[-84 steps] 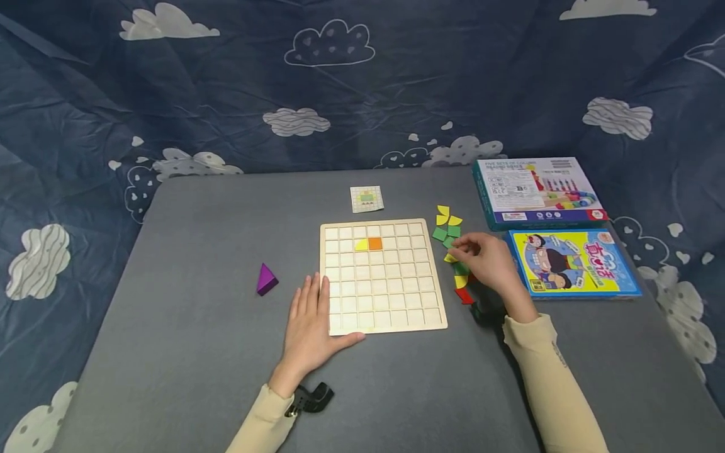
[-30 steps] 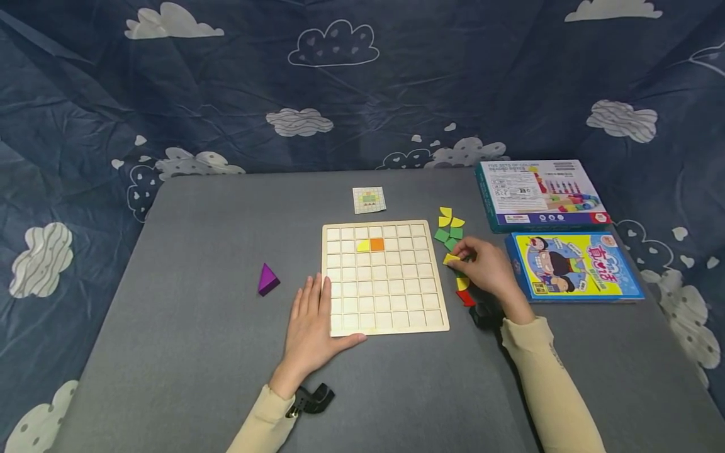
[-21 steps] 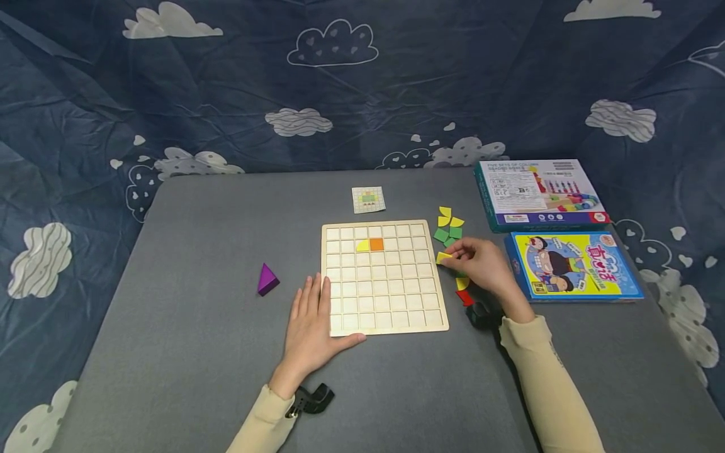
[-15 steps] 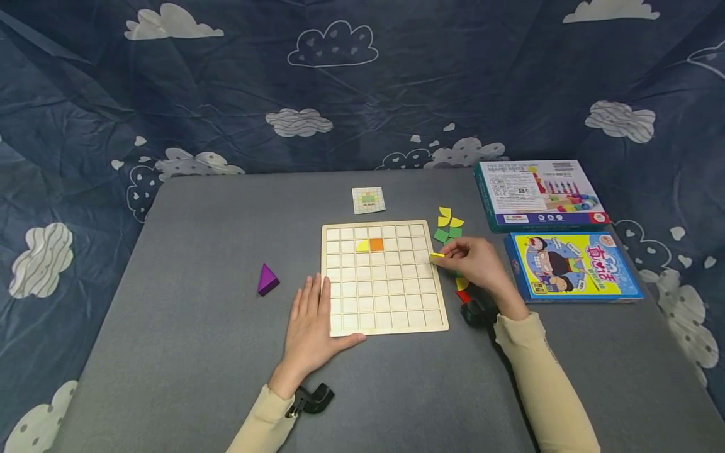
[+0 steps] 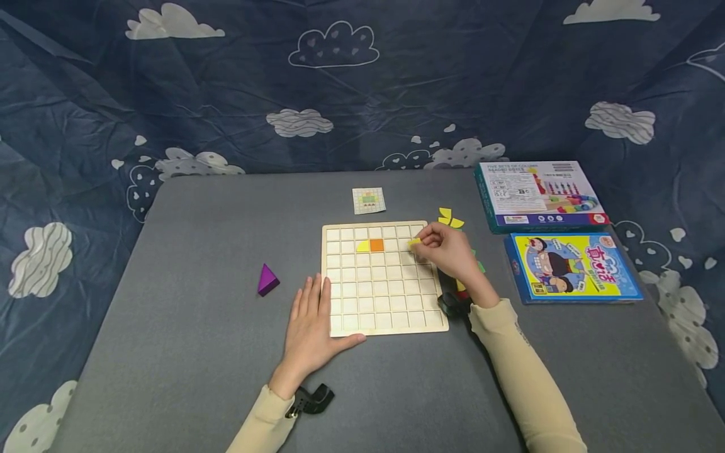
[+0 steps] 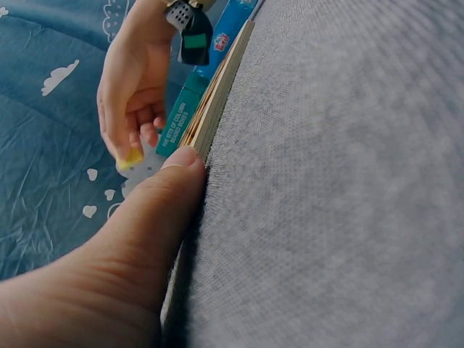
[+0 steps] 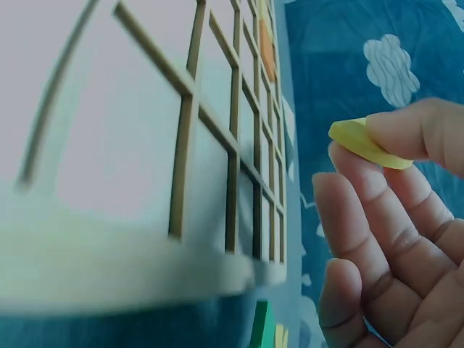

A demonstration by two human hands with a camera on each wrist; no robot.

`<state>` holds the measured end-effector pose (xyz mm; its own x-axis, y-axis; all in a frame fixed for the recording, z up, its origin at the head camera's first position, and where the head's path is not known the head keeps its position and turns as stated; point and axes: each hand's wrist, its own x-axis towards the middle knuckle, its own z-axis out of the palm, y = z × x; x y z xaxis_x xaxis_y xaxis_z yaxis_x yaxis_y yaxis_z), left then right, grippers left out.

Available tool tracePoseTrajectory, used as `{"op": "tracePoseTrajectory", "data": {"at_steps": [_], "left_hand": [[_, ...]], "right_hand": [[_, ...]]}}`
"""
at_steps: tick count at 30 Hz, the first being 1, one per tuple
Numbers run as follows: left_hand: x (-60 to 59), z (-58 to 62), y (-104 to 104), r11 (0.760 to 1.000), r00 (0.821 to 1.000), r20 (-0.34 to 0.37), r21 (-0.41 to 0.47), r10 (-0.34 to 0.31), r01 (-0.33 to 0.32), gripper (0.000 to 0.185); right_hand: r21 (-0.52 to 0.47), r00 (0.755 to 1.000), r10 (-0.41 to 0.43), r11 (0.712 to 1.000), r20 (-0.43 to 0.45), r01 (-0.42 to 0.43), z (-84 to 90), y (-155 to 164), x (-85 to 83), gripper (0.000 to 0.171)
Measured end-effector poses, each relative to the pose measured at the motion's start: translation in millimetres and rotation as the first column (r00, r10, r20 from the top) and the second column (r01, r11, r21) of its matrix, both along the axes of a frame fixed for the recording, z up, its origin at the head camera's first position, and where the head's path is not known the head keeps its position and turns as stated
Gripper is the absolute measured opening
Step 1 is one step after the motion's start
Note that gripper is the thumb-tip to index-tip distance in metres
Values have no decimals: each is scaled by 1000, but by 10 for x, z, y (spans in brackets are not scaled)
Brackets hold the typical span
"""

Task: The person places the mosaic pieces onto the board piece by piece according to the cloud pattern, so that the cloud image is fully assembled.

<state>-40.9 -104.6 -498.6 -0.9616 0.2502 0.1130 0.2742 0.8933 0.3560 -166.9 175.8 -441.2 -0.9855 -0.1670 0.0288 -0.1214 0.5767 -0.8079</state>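
Note:
My right hand (image 5: 450, 251) pinches a small yellow tile (image 7: 370, 145) between thumb and forefinger, over the right part of a wooden grid board (image 5: 391, 302). In the left wrist view the same yellow tile (image 6: 130, 159) shows at its fingertips. My left hand (image 5: 308, 327) lies with straight fingers along the board's left edge, its thumb (image 6: 163, 196) at the near corner. A yellow quarter-round tile (image 5: 362, 246) and an orange square tile (image 5: 376, 245) sit side by side in the board's second row. My right hand and forearm partly hide the loose tiles.
Loose yellow tiles (image 5: 445, 214) lie right of the board, with green and red ones partly hidden. A pattern card (image 5: 369, 201) is behind the board. A purple triangular block (image 5: 267, 280) stands left. Two boxes, a white one (image 5: 540, 195) and a blue-yellow one (image 5: 574, 267), lie at right.
My right hand picked a yellow tile from the loose pieces and carried it left, over the board's right columns. My left hand has stayed at the board's edge.

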Motion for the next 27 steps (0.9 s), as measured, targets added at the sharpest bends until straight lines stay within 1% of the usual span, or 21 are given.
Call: {"op": "tracePoseTrajectory", "data": {"at_steps": [4,8,12,15,20,27], "left_hand": [[2,1,4,1000,1000,2,2,-1,1,124],[4,2,5,1000,1000,3,4,1,-1,124],[5,-1,5,1000,1000,3,7,3,-4,124],[8,-4,0,1000,1000,2,6,6,-6,124],[13,-3,-10,1000,1000,-11,2,4,-4,124],[7,-12,-7,1000,998,-60,16,-11,12,123]], "right_hand": [[30,999,26,999,-31,-25,7,-117,-54,15],[96,997,69,993,-45,-64,4,-210,-106,17],[177,992,121,978,-31,-114,13,-297,-152,18],[211,992,128,970,-12,-123,21,-353,-179,15],[216,994,110,971,-10,-106,-2,-397,-221,10],[216,994,110,971,-4,-107,-34,-424,-249,9]]}}
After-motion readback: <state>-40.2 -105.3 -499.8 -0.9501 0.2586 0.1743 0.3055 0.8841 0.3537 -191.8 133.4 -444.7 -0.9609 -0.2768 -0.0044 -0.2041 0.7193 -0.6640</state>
